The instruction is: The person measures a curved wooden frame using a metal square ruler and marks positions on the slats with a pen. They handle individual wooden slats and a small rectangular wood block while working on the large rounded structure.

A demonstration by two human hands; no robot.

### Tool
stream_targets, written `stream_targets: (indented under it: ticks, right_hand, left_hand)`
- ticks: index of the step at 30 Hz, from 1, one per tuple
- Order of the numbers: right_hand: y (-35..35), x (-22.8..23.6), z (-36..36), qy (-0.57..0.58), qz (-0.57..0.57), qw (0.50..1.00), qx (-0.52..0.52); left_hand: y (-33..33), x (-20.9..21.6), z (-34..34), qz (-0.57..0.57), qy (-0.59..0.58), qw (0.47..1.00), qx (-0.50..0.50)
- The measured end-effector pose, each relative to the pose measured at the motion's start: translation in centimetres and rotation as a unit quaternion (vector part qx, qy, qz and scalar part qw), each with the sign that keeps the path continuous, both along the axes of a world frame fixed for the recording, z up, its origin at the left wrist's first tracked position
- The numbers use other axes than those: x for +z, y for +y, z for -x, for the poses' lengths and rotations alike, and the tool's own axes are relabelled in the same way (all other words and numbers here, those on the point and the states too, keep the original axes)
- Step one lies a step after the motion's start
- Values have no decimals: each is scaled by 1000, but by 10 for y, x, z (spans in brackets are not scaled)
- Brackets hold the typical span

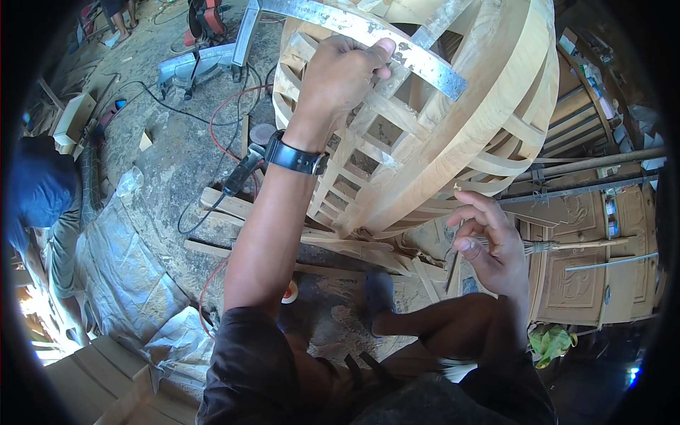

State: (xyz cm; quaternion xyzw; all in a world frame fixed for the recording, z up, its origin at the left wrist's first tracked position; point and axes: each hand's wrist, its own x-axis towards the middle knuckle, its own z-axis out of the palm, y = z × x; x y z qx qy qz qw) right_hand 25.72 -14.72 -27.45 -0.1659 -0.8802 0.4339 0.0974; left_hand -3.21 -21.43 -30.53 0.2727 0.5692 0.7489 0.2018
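Note:
My left hand (347, 71), with a black watch on its wrist, is closed over a metal carpenter's square (418, 60). The square's long arm lies across the upper part of a pale wooden frame (439, 163), and its short arm reaches past the frame's left side. My thumb presses on the metal while the other fingers curl partly out of sight. The frame has curved ribs and lattice slats. Lower right of it, my right hand (489, 244) is raised with bent fingers apart and nothing visible in it.
A miter saw (202, 57) and a corded grinder (244, 170) are on the floor at left, among cables. Loose wood strips (354, 248) lie before my feet. Carved panels (574, 283) and a broom (567, 244) are at right. Another person (46, 191) sits far left.

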Motion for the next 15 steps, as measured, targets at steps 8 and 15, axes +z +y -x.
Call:
stream_targets:
  ticks: [8,15]
  right_hand:
    - [-5,-1,4,-30,-17,999,1]
    - [-1,-2,-1,-23,-49,998,30]
  left_hand:
    - [-4,-1,0,-7,7,1000,-4]
    - [-1,2,-1,-16,-12,999,-28]
